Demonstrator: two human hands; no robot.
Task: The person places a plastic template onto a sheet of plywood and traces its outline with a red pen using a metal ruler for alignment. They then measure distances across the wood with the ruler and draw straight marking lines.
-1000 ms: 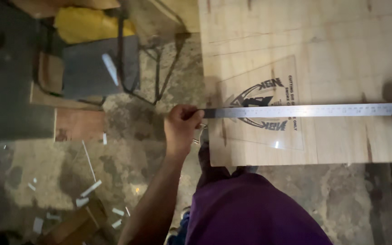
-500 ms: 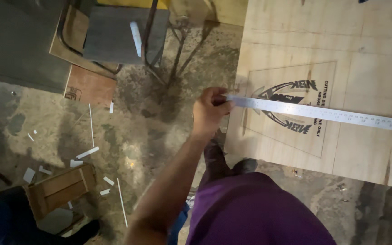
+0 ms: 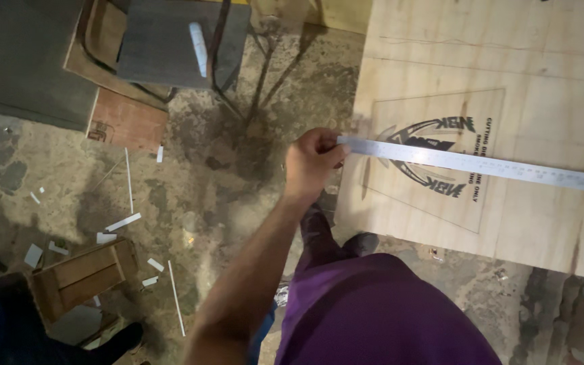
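1. Firmly pinched: my left hand [image 3: 312, 161] is closed on the near end of the steel ruler [image 3: 474, 164], at the plywood sheet's [image 3: 542, 81] left edge.
2. Best to keep that end flush with the edge and pressed flat.
3. My right hand is out of view, so its grip I cannot tell.
4. Ruler lies slanted across the printed emblem [image 3: 434, 159]; I should square it.
5. Floor [image 3: 204, 176] scraps lie well apart.

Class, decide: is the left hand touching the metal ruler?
Touching. The head view shows the left hand pinching the metal ruler at its end, over the plywood sheet edge.
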